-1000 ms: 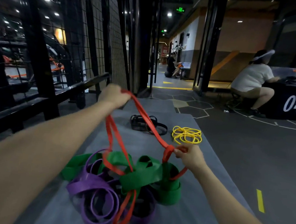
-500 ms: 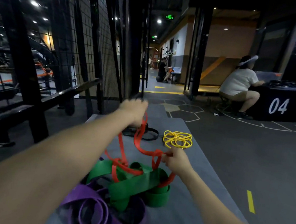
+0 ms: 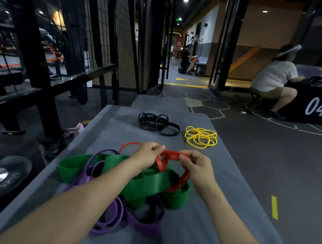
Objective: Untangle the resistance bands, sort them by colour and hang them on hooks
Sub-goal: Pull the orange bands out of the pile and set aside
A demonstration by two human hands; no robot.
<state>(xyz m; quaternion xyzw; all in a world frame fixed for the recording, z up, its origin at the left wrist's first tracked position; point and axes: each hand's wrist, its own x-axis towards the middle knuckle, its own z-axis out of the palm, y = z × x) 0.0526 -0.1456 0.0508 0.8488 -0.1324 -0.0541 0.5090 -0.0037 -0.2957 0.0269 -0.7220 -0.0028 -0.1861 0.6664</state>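
Grey mat [image 3: 218,187] covers a long low bench in a dim gym, with a black wire fence [image 3: 97,35] on one side. On the mat sits a big knot of bands, and I will tell every place from that tangle. Wide green bands [image 3: 149,184] are the middle of it. Purple bands [image 3: 142,219] curl at its near side. Beyond the tangle lie two tidy little piles, black bands [image 3: 159,124] and yellow bands [image 3: 201,137], side by side.

A second ago the left arm was stretched far out, lifting the red band [image 3: 170,156] up high and tight. Now both hands have come low and close together, right above the far edge of the tangle. The left hand [image 3: 147,156] pinches the red band with curled fingers. The right hand [image 3: 197,166] pinches it too, just beside the first. The band hangs slack between them and still dips down into the green ones.

I think pulling did not free it, so the person is now picking at a twist by hand. Red is not sorted yet, and no hooks can be seen.
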